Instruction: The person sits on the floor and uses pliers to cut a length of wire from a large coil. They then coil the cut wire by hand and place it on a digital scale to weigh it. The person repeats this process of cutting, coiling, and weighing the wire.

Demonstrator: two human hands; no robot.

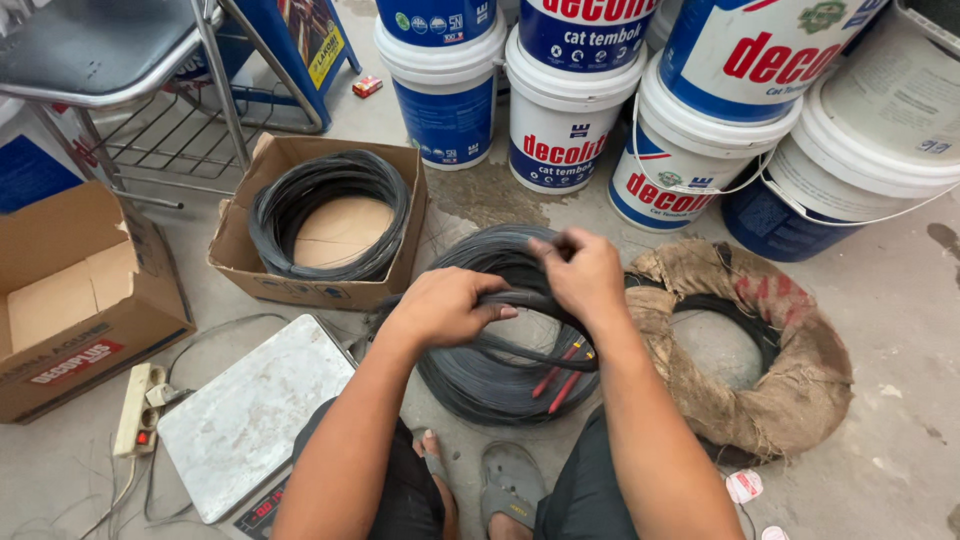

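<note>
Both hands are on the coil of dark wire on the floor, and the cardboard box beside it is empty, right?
Not quite. In the head view the left hand and right hand do hold the coil of dark wire, but the cardboard box holds another wire coil.

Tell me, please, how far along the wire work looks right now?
Looks done: one wire coil already lies in the open box. In hand: the left hand grips a bundle of strands on the big coil, and the right hand pinches a strand above it. Seemingly left: the burlap-wrapped coil is untouched, the scale is bare, and red-handled pliers lie unused on the big coil.
</note>
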